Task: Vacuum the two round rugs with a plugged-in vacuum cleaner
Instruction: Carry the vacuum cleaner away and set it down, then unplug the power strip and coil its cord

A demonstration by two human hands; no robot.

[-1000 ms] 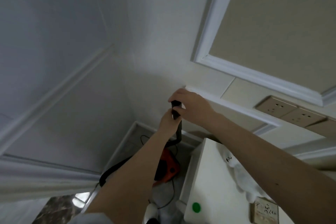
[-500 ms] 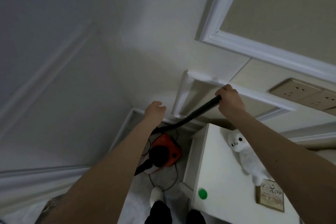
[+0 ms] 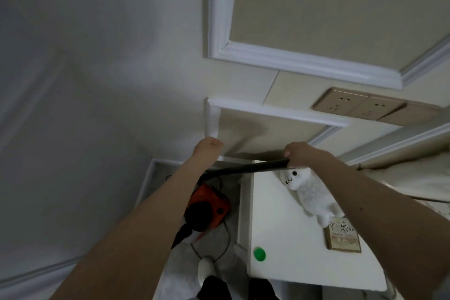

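An orange and black vacuum cleaner (image 3: 210, 207) stands on the floor in the corner, between the wall and a white nightstand. Its black tube (image 3: 246, 168) rises from under my left forearm toward the right. My right hand (image 3: 302, 153) grips the tube's upper end above the nightstand's back edge. My left hand (image 3: 207, 147) is bent downward over the tube's lower end, with its fingers hidden. A thin black cord (image 3: 226, 238) loops on the floor beside the vacuum. No rug is clearly in view.
The white nightstand (image 3: 280, 231) carries a white plush sheep (image 3: 311, 192), a small framed card (image 3: 343, 237) and a green dot (image 3: 259, 254). Gold wall sockets (image 3: 341, 103) sit above it. Bedding (image 3: 414, 178) lies at the right. My white slipper (image 3: 204, 271) is below the vacuum.
Both hands were together on the tube's top near the wall. My right hand has pulled the upper end right and down over the nightstand; my left hand has dropped to the lower end.
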